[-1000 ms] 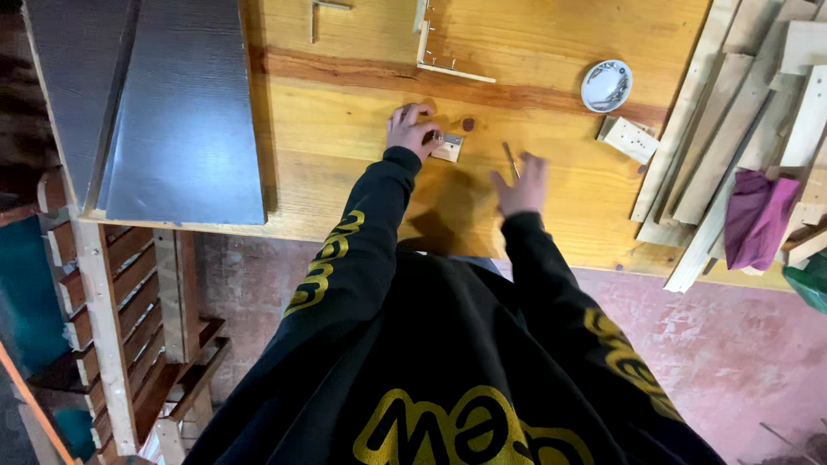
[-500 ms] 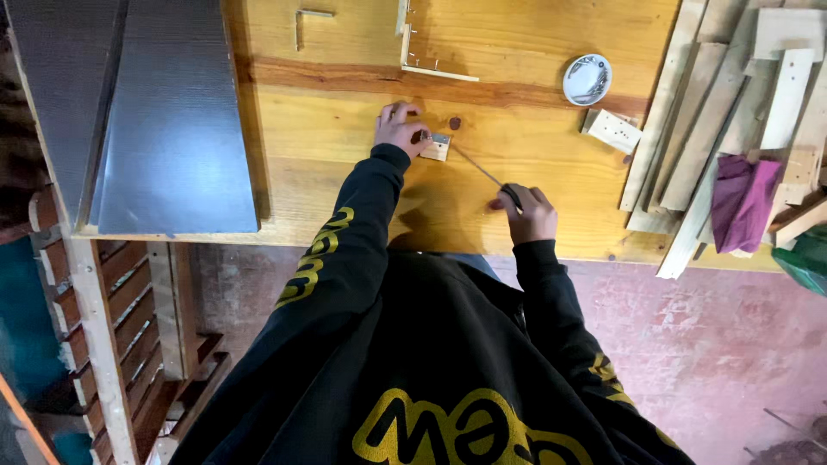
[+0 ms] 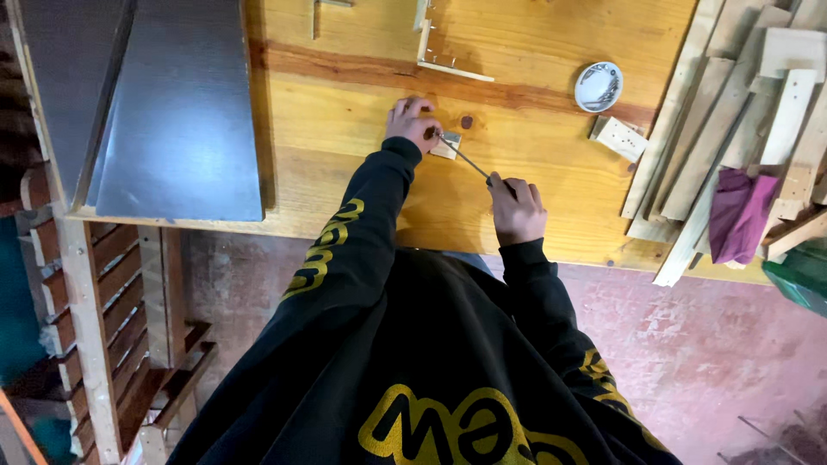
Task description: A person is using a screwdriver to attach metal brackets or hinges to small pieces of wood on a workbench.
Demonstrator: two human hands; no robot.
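Note:
On the wooden workbench point(image 3: 345, 120), my left hand point(image 3: 412, 120) presses down on a small pale wood block point(image 3: 448, 146). A thin metal rod-like tool point(image 3: 465, 159) is gripped in my right hand point(image 3: 515, 207), and its tip rests on the block beside my left fingers. Both arms wear black sleeves with yellow print. What kind of tool it is I cannot tell.
A dark grey metal sheet point(image 3: 172, 112) covers the bench's left part. A small white dish point(image 3: 599, 86) and a drilled wood block point(image 3: 618, 136) lie to the right. Wood slats point(image 3: 741, 112) and a purple cloth point(image 3: 741, 215) pile at the right edge. Thin strips point(image 3: 448, 60) lie farther back.
My right hand closed on the thin tool and brought its tip to the block. My left hand has stayed on the block.

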